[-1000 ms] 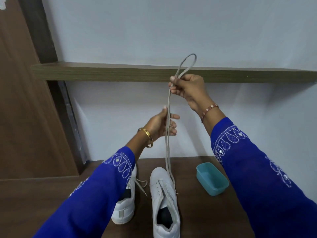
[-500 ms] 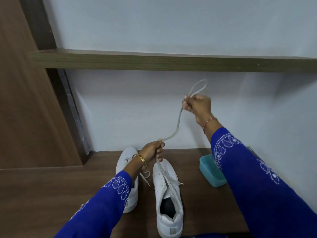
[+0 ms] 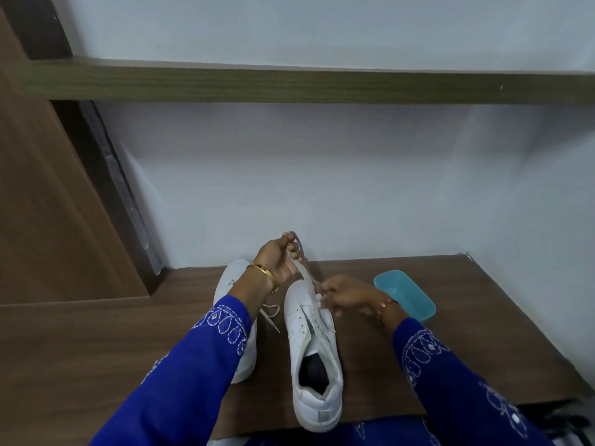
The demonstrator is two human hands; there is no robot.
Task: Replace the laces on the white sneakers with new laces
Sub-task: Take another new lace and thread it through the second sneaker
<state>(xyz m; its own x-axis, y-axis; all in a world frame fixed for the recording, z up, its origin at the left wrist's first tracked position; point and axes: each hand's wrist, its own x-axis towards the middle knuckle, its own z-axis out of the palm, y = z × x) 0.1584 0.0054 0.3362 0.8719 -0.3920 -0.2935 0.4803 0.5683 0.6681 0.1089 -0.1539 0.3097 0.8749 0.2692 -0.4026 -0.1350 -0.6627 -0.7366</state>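
Wooden panel (image 3: 48,204) stood far left; shelf (image 3: 289,85) ran across wall above. Left sneaker (image 3: 238,317) sat on brown table (image 3: 450,317), partly hidden by blue sleeve (image 3: 199,365), its lace end (image 3: 272,317) loose beside it. Left hand (image 3: 278,262) raised just beyond toe of right sneaker (image 3: 314,365), fingers curled, gripping lace (image 3: 304,273). Right hand (image 3: 346,297) hovered over eyelets, fingertips pinching same lace low down. Teal container (image 3: 407,297) lay right, near wrist.
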